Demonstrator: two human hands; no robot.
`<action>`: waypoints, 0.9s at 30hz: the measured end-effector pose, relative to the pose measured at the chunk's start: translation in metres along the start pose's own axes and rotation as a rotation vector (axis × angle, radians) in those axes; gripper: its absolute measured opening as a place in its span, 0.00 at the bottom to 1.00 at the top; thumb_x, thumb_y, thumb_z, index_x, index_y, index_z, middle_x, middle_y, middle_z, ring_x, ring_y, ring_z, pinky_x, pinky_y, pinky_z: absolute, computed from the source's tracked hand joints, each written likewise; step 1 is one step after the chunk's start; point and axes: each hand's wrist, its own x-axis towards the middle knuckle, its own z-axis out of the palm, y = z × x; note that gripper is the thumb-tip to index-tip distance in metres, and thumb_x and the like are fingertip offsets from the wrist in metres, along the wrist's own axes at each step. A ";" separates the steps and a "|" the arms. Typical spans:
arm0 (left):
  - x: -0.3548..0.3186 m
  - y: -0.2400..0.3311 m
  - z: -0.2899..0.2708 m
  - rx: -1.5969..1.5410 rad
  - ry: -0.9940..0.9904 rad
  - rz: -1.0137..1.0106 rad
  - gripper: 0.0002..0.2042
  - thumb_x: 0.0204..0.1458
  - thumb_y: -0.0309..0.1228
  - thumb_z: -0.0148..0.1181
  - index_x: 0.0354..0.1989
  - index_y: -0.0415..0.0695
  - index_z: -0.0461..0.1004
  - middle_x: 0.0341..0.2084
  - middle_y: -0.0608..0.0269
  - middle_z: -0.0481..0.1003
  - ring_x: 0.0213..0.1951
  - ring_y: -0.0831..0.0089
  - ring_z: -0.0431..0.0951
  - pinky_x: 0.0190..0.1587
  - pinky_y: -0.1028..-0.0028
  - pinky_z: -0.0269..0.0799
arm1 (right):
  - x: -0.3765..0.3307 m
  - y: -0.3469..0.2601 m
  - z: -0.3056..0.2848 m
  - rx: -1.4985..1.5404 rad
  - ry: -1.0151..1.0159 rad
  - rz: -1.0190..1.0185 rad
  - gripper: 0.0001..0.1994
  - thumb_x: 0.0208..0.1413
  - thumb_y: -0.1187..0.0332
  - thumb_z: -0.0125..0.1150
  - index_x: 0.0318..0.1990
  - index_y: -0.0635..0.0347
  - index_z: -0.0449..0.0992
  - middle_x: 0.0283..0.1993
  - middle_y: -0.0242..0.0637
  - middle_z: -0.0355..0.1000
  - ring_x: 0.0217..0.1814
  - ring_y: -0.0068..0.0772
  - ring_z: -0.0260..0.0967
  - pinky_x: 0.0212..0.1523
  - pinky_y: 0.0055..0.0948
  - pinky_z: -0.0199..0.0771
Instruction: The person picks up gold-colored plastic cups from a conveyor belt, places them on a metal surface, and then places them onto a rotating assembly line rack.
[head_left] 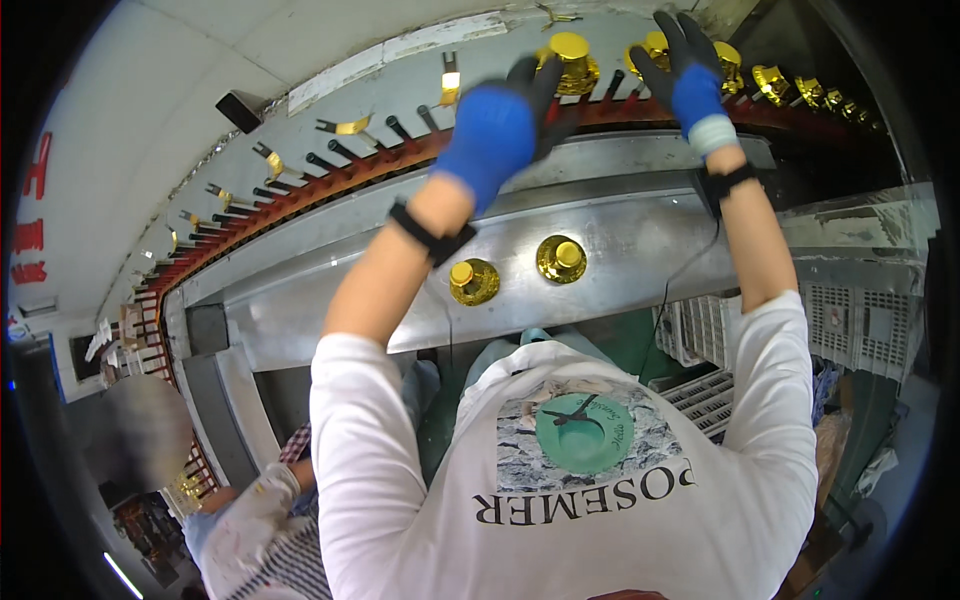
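Both my hands wear blue and black gloves and reach up to a curved conveyor (330, 170) with black pegs on a red-brown chain. My left hand (497, 125) is at a gold bottle with a yellow cap (572, 62) hanging on the line, fingers curled beside it. My right hand (687, 72) has its fingers spread over another gold bottle (652, 48). Whether either hand grips its bottle is hidden. Two more gold bottles (473, 281) (561, 259) stand on the steel ledge (620, 270) below my arms.
More gold bottles (790, 88) hang along the line to the right. Gold clips (350, 126) sit on some pegs to the left. White plastic crates (700, 330) stand under the ledge. Another person (250, 520) works at the lower left.
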 end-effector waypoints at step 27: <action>-0.277 -0.016 0.063 0.019 -0.771 -0.521 0.34 0.55 0.56 0.67 0.66 0.49 0.73 0.44 0.44 0.81 0.42 0.43 0.84 0.44 0.46 0.79 | -0.275 -0.125 0.001 0.475 -0.932 -0.135 0.33 0.55 0.50 0.69 0.67 0.53 0.71 0.54 0.47 0.80 0.52 0.54 0.79 0.53 0.51 0.78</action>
